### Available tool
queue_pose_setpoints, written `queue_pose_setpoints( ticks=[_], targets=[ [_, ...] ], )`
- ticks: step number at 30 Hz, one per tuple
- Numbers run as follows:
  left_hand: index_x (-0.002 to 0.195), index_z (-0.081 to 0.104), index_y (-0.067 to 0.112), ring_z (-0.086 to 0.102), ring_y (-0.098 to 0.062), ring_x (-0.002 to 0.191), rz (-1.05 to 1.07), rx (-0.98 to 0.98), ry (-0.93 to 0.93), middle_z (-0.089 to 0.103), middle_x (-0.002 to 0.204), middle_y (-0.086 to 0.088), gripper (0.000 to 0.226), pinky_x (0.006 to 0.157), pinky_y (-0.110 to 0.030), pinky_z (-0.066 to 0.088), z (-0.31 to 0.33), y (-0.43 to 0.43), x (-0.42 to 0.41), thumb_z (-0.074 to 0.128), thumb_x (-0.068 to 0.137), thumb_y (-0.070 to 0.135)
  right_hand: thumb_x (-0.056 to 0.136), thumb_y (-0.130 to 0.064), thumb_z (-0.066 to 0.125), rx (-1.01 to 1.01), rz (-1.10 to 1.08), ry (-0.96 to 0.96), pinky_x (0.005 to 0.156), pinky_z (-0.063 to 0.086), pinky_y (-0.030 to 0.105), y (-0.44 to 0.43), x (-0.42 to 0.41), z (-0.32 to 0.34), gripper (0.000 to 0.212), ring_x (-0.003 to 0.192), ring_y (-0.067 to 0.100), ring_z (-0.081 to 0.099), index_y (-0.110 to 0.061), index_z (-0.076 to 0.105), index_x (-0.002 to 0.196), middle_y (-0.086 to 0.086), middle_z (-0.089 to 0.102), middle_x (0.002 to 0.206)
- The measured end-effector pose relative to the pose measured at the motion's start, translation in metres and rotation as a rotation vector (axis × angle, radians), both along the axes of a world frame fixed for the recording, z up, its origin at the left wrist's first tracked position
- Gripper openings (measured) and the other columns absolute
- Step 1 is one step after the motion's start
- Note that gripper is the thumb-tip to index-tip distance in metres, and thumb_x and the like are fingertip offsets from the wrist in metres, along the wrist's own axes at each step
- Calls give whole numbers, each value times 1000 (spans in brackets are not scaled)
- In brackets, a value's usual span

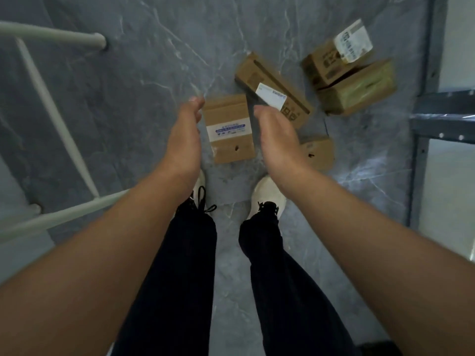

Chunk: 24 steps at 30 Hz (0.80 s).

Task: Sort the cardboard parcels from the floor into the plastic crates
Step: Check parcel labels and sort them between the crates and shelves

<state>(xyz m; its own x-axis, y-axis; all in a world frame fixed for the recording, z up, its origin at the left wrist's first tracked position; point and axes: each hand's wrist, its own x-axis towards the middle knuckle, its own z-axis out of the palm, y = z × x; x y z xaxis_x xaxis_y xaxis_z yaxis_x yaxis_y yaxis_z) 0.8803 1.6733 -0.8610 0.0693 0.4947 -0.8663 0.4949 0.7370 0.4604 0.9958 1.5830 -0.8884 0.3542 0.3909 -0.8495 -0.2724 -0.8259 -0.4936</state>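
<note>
Several cardboard parcels lie on the grey marble floor ahead of my feet. A small parcel (230,129) with a white and blue label lies flat between my two hands. My left hand (185,132) hovers just left of it, open, palm facing inward. My right hand (276,136) hovers on its right side, open and empty, partly hiding another small parcel (320,152). A long parcel (270,80) with a white label lies tilted behind. Two bigger parcels (357,86) (331,60) are stacked at the far right. No plastic crate is in view.
A white tubular frame (51,104) stands on the left. A dark metal shelf rack (442,114) rises along the right edge. My white shoes (267,196) stand just short of the parcels.
</note>
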Motion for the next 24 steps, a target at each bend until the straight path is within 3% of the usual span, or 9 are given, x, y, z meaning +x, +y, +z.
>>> queue_pose_setpoints(
  ticks=[3, 5, 7, 9, 11, 15, 18, 21, 24],
  targets=[
    [122, 61, 34, 54, -4, 107, -9, -33, 39, 58, 136, 12, 37, 103, -36, 40, -53, 7, -9, 32, 106, 50, 104, -44, 45, -32, 12, -8, 70, 49, 26, 14, -5, -53, 27, 78, 1, 68, -28, 65, 96, -12, 72, 89],
    [97, 63, 37, 60, 2, 82, 1, -36, 79, 72, 92, 22, 36, 94, -36, 43, -83, 12, -11, 31, 106, 51, 91, -52, 42, -30, 16, -28, 79, 54, 35, 19, -11, -85, 41, 90, 13, 72, -23, 65, 106, -5, 77, 99],
    [87, 61, 36, 58, 1, 72, 12, -48, 116, 67, 59, 25, 40, 92, -35, 42, -106, 18, -11, 30, 106, 52, 86, -62, 36, -53, 3, -21, 99, 56, 46, 22, -17, -106, 69, 111, 18, 70, -23, 58, 138, -1, 73, 124],
    [116, 63, 34, 60, -10, 100, 37, -109, 84, 74, 97, 14, 44, 109, -44, 38, -129, 22, -11, 29, 104, 60, 85, -67, 33, -102, 30, -9, 113, 49, 55, 24, -21, -123, 86, 129, 24, 63, -29, 37, 163, 0, 65, 144],
    [143, 52, 30, 52, -26, 131, 65, -201, 74, 61, 135, -1, 62, 116, -51, 32, -145, 25, -13, 29, 99, 67, 94, -67, 35, -116, 69, 14, 120, 43, 56, 25, -26, -140, 85, 138, 26, 57, -31, 23, 170, 1, 58, 154],
    [108, 70, 23, 66, -27, 109, 86, -232, 27, 73, 109, -4, 64, 106, -47, 44, -156, 24, -16, 26, 99, 69, 97, -69, 35, -120, 73, -5, 120, 41, 58, 27, -30, -143, 84, 141, 27, 54, -29, 26, 170, 4, 54, 158],
    [112, 70, 19, 70, -29, 104, 142, -188, 30, 73, 105, -6, 64, 101, -49, 52, -132, 31, -18, 31, 98, 68, 67, -83, 31, -112, -36, -11, 117, 42, 60, 25, -31, -121, 105, 137, 27, 56, -32, 47, 158, 4, 57, 153],
    [118, 69, 17, 69, -33, 106, 179, -157, 12, 70, 102, -6, 65, 98, -52, 55, -90, 37, -20, 34, 98, 67, 68, -84, 31, -47, -150, 3, 117, 44, 58, 23, -31, -87, 88, 132, 24, 59, -38, 67, 134, 2, 66, 137],
    [115, 72, 13, 69, -30, 106, 182, -125, -14, 72, 80, 2, 68, 101, -52, 54, -45, 39, -19, 33, 98, 66, 68, -88, 34, -14, -231, 2, 120, 42, 59, 25, -34, -34, 91, 135, 24, 57, -40, 67, 138, 4, 60, 145]
  ],
)
